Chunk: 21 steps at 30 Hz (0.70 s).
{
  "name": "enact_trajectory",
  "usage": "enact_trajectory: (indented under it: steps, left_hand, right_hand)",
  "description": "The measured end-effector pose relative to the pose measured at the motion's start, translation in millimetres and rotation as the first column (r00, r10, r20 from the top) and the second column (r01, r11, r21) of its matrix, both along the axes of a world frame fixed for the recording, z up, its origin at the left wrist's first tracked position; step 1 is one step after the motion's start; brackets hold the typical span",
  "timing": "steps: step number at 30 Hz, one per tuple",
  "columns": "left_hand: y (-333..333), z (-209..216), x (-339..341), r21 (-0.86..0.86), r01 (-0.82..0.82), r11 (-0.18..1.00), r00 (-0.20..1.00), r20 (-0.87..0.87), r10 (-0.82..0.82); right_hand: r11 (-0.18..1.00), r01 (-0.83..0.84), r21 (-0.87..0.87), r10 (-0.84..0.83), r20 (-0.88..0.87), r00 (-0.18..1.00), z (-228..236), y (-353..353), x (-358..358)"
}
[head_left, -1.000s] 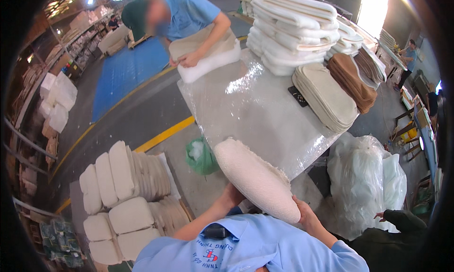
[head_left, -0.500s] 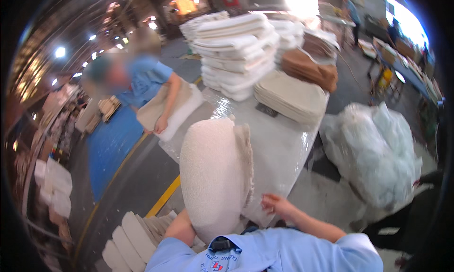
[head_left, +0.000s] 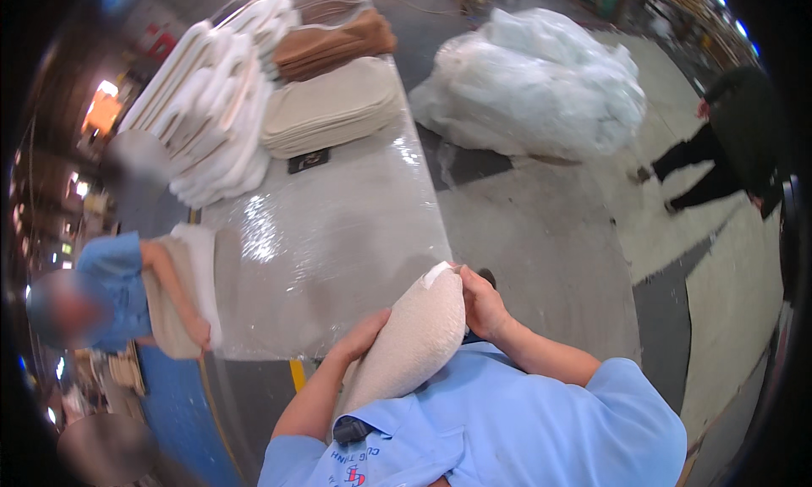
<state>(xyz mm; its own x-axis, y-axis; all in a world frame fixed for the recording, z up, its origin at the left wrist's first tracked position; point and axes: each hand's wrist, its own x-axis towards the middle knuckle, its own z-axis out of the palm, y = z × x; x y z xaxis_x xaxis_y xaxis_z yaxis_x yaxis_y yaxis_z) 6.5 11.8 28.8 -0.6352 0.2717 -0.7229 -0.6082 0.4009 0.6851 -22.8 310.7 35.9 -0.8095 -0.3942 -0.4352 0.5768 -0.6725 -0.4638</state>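
Note:
A cream, fleecy mat, curved over, is held close against my body at the near edge of the table. My right hand is closed on its far right corner, with thumb and fingers pinching beside a small white label. Along the mat's left edge lies my left hand, gripping that side; its fingertips are partly hidden. The mat's lower end disappears against my blue shirt.
A plastic-wrapped table carries stacks of white mats, beige mats and brown mats, plus a flat black object. A co-worker handles mats at left. A big plastic-wrapped bundle sits right; another person stands beyond.
My view has swung to the right. The mat has come down and tilted rightward, and my right hand, apart from it before, now grips its corner by the label.

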Motion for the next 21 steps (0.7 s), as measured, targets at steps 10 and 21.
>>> enact_trajectory:
  steps: [10,21]
  left_hand:
    - [50,-47,-59,-0.441,0.483,0.756,0.821,-0.072,-0.566]
    - [162,-57,-86,-0.228,0.623,0.749,0.616,-0.447,-0.649]
  right_hand:
    - [0.956,0.261,0.136,-0.29,0.273,0.917,-78,34,40]
    - [0.939,0.283,0.193,-0.322,0.21,0.923,-107,49,78]
